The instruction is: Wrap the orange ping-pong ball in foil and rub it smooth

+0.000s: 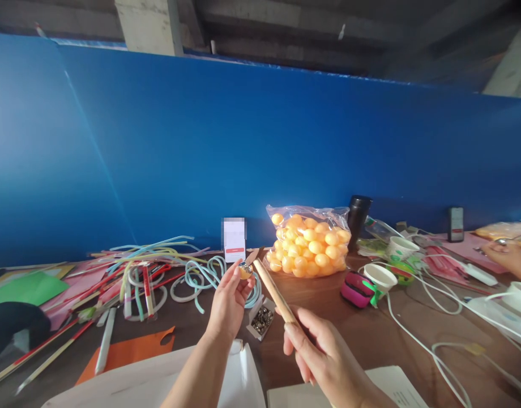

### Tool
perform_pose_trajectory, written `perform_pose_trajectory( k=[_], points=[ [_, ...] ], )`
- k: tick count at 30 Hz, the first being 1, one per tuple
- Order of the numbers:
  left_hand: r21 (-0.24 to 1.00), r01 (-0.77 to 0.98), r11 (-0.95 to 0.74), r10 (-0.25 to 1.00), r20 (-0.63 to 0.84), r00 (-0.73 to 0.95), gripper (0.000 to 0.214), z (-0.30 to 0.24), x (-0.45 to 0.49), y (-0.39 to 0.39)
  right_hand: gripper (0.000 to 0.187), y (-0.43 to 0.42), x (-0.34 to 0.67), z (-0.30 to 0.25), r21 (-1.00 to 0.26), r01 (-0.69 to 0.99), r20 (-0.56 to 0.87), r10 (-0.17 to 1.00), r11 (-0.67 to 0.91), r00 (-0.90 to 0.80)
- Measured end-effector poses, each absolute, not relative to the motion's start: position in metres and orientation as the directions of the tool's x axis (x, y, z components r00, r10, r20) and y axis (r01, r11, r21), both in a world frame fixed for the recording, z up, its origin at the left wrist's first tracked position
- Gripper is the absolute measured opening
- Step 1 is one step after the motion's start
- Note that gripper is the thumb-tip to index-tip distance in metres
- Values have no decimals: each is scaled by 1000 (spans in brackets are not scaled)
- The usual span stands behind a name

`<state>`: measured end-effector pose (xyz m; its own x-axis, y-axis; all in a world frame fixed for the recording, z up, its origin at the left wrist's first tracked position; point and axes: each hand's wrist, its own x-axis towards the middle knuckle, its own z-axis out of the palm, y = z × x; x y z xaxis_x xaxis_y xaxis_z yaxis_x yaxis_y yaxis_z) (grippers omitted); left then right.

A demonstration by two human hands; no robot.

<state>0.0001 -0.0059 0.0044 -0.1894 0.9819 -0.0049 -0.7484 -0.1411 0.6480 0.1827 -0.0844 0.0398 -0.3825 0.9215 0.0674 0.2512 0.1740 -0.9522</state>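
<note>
My left hand (230,297) is raised at the centre, its fingertips pinching a small rounded piece, shiny silver on top and yellowish below (245,271). What exactly it is I cannot make out. My right hand (314,345) grips a light wooden stick (273,288) that slants up and left. The stick's far end stops just right of the rounded piece, and I cannot tell whether they touch. Between and below the hands stands a small open box (255,335) filled with tiny metal parts. Behind the stick lies a clear bag of orange balls (309,246).
A phone (234,241) leans against the blue partition (243,141). Coiled tubing (196,280), sticks and coloured paper crowd the left side. To the right are a pink pouch (356,289), paper cups (380,277), white cables and a black bottle (358,221). Another person's hand (509,258) works far right.
</note>
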Motion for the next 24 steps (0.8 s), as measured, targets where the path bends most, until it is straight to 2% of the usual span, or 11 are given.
perform_pose_trajectory(
  k=[4,9,13,24],
  points=[
    [659,-739,-139,979,-20,-201,39,3,0,-5,36,-84,183,39,-933,305,56,917,189,-396],
    [659,-735,-160,980,14,-201,38,1,-1,-5,37,-86,183,39,-950,252,82,927,184,-366],
    [678,-719,-156,984,46,-170,44,3,0,-7,41,-86,185,41,-952,249,90,940,178,-328],
    [728,-667,-156,984,54,-171,56,1,1,-6,36,-87,184,44,-947,266,71,926,179,-372]
  ],
)
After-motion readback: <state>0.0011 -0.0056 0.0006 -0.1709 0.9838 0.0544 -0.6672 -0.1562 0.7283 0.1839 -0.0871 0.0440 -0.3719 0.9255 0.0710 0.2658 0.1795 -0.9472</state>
